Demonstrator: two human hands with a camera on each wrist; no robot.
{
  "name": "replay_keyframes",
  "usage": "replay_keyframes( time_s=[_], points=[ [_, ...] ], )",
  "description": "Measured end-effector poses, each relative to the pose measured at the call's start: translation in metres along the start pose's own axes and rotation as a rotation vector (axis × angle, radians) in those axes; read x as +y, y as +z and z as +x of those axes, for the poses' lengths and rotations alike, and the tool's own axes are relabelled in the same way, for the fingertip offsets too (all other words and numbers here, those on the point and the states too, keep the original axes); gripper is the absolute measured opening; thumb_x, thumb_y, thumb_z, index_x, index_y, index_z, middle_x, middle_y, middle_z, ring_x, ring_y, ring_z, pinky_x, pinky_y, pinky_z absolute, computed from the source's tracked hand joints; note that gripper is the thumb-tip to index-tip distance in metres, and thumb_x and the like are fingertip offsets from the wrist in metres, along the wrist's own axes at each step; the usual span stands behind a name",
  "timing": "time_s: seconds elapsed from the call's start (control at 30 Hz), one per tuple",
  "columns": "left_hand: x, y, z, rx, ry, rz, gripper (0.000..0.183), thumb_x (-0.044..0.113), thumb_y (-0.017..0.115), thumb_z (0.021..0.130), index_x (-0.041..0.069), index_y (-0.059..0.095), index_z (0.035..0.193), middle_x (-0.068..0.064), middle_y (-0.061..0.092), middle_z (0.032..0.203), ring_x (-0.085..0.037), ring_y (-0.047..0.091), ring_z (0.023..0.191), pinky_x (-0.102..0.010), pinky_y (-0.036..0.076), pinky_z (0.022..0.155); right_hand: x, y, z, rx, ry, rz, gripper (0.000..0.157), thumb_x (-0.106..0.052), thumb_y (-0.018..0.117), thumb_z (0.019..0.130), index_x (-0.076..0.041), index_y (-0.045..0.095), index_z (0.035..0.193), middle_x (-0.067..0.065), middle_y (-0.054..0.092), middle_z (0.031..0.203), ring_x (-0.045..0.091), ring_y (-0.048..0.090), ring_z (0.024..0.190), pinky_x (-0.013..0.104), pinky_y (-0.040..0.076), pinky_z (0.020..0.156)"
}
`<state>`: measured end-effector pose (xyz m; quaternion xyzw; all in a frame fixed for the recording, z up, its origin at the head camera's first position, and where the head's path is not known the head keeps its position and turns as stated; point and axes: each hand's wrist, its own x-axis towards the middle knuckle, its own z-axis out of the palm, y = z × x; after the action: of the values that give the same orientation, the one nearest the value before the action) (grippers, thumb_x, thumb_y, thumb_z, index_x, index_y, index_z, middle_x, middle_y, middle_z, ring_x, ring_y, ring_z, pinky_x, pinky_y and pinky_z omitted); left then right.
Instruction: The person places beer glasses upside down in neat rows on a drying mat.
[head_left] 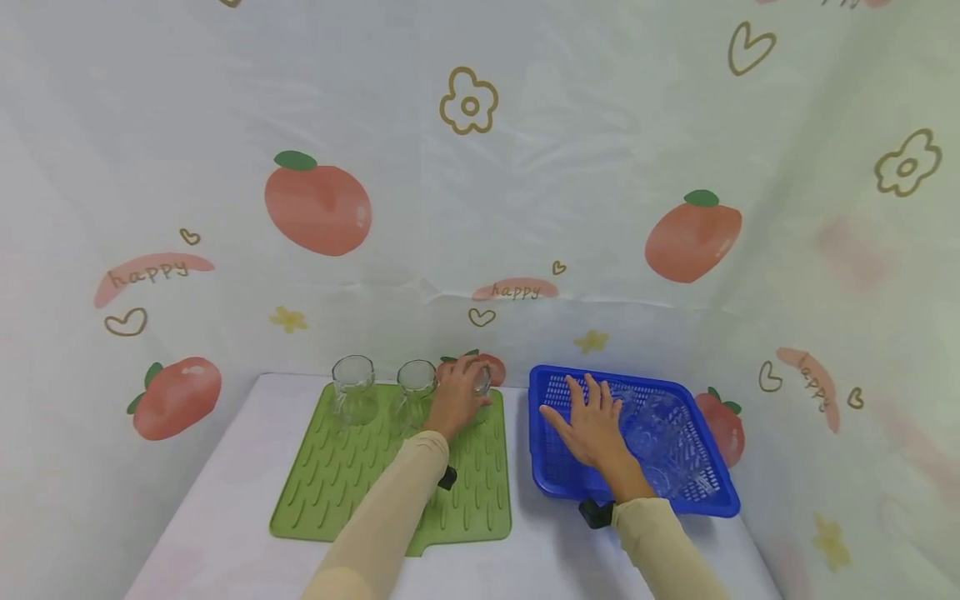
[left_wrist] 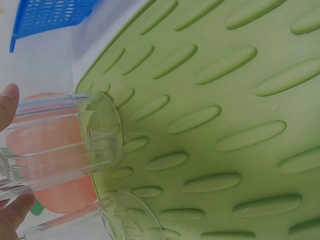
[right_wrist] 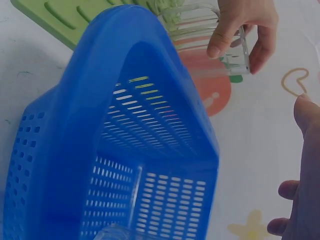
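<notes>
My left hand [head_left: 454, 402] grips a clear glass [left_wrist: 57, 145] at its upper end, thumb on one side and fingers on the other. This glass stands upright at the far right of the green drying mat [head_left: 465, 492]. To its left on the mat are a second glass [head_left: 416, 383] and, at the far left, a third glass [head_left: 353, 387]. My right hand [head_left: 596, 425] hovers over the blue basket [head_left: 536, 450] with its fingers spread, holding nothing. More clear glasses [head_left: 656, 433] lie in the basket's right part, their outlines overlapping.
The mat and basket sit side by side on a table [head_left: 217, 508] with a white covering. A white curtain [head_left: 420, 192] printed with fruit and flowers hangs close behind and to the sides. The basket's raised rim [right_wrist: 85, 65] stands near the mat's right edge.
</notes>
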<state>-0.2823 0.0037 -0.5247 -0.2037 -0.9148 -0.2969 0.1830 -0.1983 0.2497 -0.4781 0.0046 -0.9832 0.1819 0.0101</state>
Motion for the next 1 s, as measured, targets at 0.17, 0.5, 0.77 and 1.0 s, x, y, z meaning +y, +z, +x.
replay_keyframes(
  time_s=[0.17, 0.5, 0.77, 1.0],
  points=[
    [0.0, -0.002, 0.001, -0.029, -0.014, -0.027, 0.067, 0.018, 0.09, 0.076, 0.009, 0.061, 0.136, -0.018, 0.054, 0.146, -0.049, 0.051, 0.127, -0.06, 0.051, 0.101, 0.001, 0.002, -0.001, 0.004, 0.001, -0.005, 0.087, -0.068, 0.044, 0.1, -0.011, 0.022, 0.162, 0.027, 0.011, 0.168, 0.056, 0.002, 0.155, 0.079, 0.004, 0.119],
    [0.003, -0.01, 0.002, -0.072, -0.014, -0.063, 0.066, 0.017, 0.087, 0.081, 0.005, 0.058, 0.139, -0.022, 0.05, 0.151, -0.05, 0.048, 0.135, -0.061, 0.047, 0.108, -0.002, -0.001, -0.005, 0.001, -0.001, -0.012, 0.086, -0.067, 0.043, 0.1, -0.011, 0.021, 0.162, 0.028, 0.011, 0.168, 0.056, 0.003, 0.155, 0.079, 0.005, 0.119],
    [0.008, -0.021, 0.007, -0.13, -0.059, -0.013, 0.072, 0.028, 0.086, 0.083, 0.009, 0.053, 0.145, -0.018, 0.043, 0.159, -0.043, 0.042, 0.145, -0.061, 0.038, 0.118, 0.001, -0.007, -0.007, -0.002, -0.003, 0.008, 0.086, -0.065, 0.043, 0.101, -0.009, 0.021, 0.162, 0.03, 0.01, 0.167, 0.057, 0.001, 0.154, 0.08, 0.001, 0.118],
    [0.012, -0.034, 0.007, -0.14, -0.052, 0.017, 0.078, 0.039, 0.083, 0.085, 0.014, 0.048, 0.15, -0.014, 0.039, 0.163, -0.041, 0.038, 0.149, -0.06, 0.035, 0.12, 0.009, -0.01, -0.003, -0.014, 0.013, -0.031, 0.086, -0.065, 0.042, 0.102, -0.008, 0.019, 0.162, 0.031, 0.008, 0.167, 0.058, 0.001, 0.153, 0.08, 0.001, 0.118]
  ],
)
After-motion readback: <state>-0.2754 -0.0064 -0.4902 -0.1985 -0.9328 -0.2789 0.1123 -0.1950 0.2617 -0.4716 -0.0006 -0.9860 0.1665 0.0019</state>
